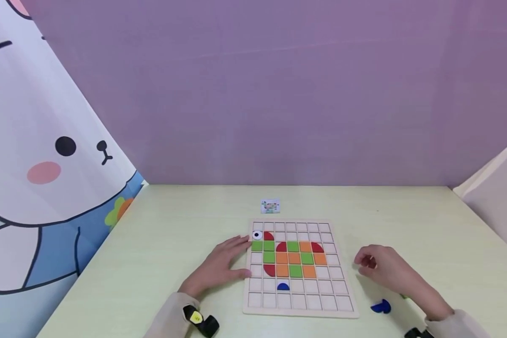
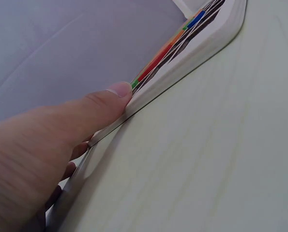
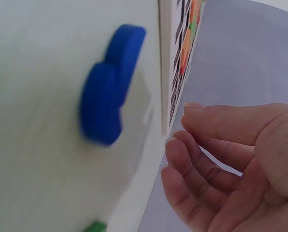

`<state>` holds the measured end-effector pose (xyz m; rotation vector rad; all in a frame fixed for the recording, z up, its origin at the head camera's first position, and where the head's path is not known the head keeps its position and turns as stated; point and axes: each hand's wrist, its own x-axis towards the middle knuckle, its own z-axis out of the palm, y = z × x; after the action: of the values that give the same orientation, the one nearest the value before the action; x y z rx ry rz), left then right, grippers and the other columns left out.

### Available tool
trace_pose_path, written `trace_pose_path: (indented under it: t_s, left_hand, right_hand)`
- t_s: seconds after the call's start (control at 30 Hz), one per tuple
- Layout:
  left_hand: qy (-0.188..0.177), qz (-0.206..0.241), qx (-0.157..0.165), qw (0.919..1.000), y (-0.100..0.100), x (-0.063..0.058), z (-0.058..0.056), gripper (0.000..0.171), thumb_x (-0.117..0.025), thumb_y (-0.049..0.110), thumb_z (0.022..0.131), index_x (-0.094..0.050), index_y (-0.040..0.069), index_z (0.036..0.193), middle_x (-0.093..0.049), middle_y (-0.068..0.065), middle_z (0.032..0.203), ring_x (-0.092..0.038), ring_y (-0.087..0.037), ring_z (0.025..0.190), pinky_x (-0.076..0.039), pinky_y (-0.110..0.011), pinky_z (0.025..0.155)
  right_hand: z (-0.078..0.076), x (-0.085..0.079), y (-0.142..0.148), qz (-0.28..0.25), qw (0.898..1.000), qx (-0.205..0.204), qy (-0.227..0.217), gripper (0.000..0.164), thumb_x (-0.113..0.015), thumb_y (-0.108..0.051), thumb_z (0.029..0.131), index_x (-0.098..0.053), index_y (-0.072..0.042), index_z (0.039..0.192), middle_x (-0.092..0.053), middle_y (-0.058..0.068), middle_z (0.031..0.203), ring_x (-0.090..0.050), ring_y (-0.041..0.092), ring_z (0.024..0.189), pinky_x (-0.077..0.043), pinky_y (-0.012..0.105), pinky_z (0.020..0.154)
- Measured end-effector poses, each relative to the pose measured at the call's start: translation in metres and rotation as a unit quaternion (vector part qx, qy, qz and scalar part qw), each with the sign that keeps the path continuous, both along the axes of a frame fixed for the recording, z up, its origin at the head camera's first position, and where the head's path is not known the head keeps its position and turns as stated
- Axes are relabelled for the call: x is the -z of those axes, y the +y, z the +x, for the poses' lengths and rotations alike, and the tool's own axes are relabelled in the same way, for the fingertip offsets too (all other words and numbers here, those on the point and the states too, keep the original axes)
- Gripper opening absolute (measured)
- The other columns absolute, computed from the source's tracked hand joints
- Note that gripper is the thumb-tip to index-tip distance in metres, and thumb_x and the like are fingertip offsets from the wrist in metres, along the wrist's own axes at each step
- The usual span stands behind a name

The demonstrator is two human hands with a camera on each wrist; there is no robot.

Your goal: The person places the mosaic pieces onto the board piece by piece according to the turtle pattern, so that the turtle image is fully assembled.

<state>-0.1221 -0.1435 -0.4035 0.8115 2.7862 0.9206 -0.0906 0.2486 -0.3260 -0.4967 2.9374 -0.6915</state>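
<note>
A wooden grid board point(image 1: 257, 310) lies on the table, with green, orange and red pieces forming a shape and a round eye piece point(image 1: 257, 235) near its top left. One blue half-round piece point(image 1: 283, 287) sits in a lower cell. My left hand point(image 1: 219, 264) rests at the board's left edge, fingers extended; its thumb point(image 2: 107, 101) touches the rim. Right of the board, my right hand point(image 1: 384, 266) hovers over the table with fingers loosely bent and nothing visible between them. Below it lie two blue half-round pieces point(image 3: 101, 104), touching each other.
A small picture card point(image 1: 270, 206) lies behind the board. Partly hidden under the right forearm is a green piece point(image 3: 95, 226). A purple backdrop point(image 1: 279, 94) rises at the table's far edge, and a cartoon-printed cloth point(image 1: 38, 117) hangs on the left.
</note>
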Motion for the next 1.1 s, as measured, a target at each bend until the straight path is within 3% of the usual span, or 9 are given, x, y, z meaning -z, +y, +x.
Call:
trace_pose_path:
  t_s: [0.27,0.67,0.93,1.1]
  left_hand:
    - [-0.006,0.007,-0.001,1.0000,-0.001,0.003,0.000,0.077,-0.061,0.057,0.083,-0.040,0.017,0.146,-0.032,0.000,0.155,-0.025,-0.029,0.144,-0.020,-0.057,0.115]
    - [0.004,-0.001,-0.001,1.0000,-0.001,0.004,-0.003,0.077,-0.061,0.057,0.083,-0.040,0.018,0.146,-0.032,0.001,0.155,-0.025,-0.028,0.145,-0.021,-0.055,0.116]
    - [0.004,0.000,0.002,1.0000,-0.001,0.002,-0.002,0.077,-0.061,0.057,0.084,-0.040,0.017,0.146,-0.031,-0.001,0.155,-0.024,-0.029,0.145,-0.020,-0.057,0.115]
    - [0.006,-0.002,0.004,1.0000,-0.001,0.001,-0.002,0.076,-0.061,0.056,0.084,-0.040,0.016,0.146,-0.031,-0.001,0.155,-0.024,-0.030,0.144,-0.020,-0.057,0.115]
  right_hand:
    - [0.009,0.006,0.021,0.009,1.000,-0.017,0.010,0.015,-0.072,0.000,0.076,-0.065,-0.011,0.083,-0.060,-0.008,0.075,-0.046,-0.003,0.066,-0.044,0.019,0.056]
    - [0.024,0.006,0.046,0.027,0.999,0.021,0.002,0.020,-0.076,-0.004,0.072,-0.064,-0.012,0.087,-0.061,-0.007,0.079,-0.047,-0.005,0.068,-0.045,0.019,0.058]
    - [0.031,0.008,0.066,0.038,0.997,0.056,-0.034,0.045,-0.084,-0.008,0.065,-0.062,-0.004,0.104,-0.061,0.002,0.097,-0.054,0.007,0.078,-0.047,0.021,0.062]
    - [0.036,0.012,0.075,0.041,0.997,0.060,-0.029,0.051,-0.085,-0.009,0.062,-0.061,-0.005,0.107,-0.059,0.004,0.102,-0.051,0.004,0.078,-0.046,0.020,0.061]
